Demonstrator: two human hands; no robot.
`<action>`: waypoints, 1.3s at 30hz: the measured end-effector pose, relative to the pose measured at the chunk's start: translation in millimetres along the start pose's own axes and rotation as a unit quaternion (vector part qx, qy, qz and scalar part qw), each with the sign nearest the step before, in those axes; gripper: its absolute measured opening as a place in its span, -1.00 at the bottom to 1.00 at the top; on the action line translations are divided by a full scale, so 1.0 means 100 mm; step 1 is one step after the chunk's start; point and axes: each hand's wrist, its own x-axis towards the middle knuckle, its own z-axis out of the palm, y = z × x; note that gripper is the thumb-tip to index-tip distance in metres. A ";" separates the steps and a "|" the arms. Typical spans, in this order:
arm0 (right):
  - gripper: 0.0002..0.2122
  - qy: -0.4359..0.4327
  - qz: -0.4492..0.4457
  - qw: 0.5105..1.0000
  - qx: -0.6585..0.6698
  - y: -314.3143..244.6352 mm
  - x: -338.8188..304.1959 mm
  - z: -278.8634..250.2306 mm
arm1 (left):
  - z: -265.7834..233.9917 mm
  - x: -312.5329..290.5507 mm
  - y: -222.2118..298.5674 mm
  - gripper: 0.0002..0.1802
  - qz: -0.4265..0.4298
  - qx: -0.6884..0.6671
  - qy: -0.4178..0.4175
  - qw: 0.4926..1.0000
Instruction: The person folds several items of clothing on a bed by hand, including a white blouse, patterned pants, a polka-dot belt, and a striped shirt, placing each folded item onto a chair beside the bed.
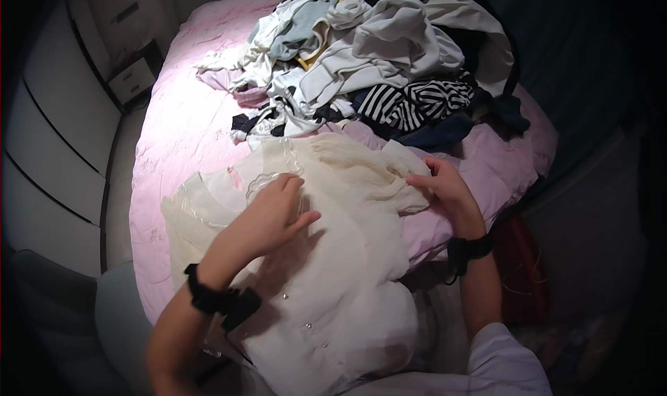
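A cream, sheer-looking blouse [347, 250] with shiny trim and small bead-like buttons lies spread over the near edge of the bed, its lower part hanging toward my lap. My left hand [278, 205] is over its upper front beside the scalloped trim, thumb held away from the fingers and nothing visible in its grasp. At the right, the gathered sleeve [389, 177] has its end between the thumb and fingers of my right hand [445, 187]. Each wrist wears a black band.
A large heap of clothes [389, 48], with grey, white and black-striped pieces, covers the far part of the bed with its pink quilt [174, 118]. White cabinets [69, 97] line the left side. A grey chair [125, 306] stands at lower left; a red item [521, 271] is at right.
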 end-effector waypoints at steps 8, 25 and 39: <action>-0.73 0.011 -0.089 0.971 0.221 -0.23 -0.34 0.15 | 0.81 0.62 -0.39 0.40 -0.011 0.097 0.081 0.992; -0.47 0.135 -0.170 0.959 0.182 -0.13 -0.30 0.30 | 0.79 0.54 -0.32 0.44 -0.001 0.102 0.160 0.982; -0.56 -0.235 -0.297 0.924 0.047 -1.06 -0.86 0.78 | 0.95 0.56 -0.42 0.34 0.016 0.184 0.150 0.971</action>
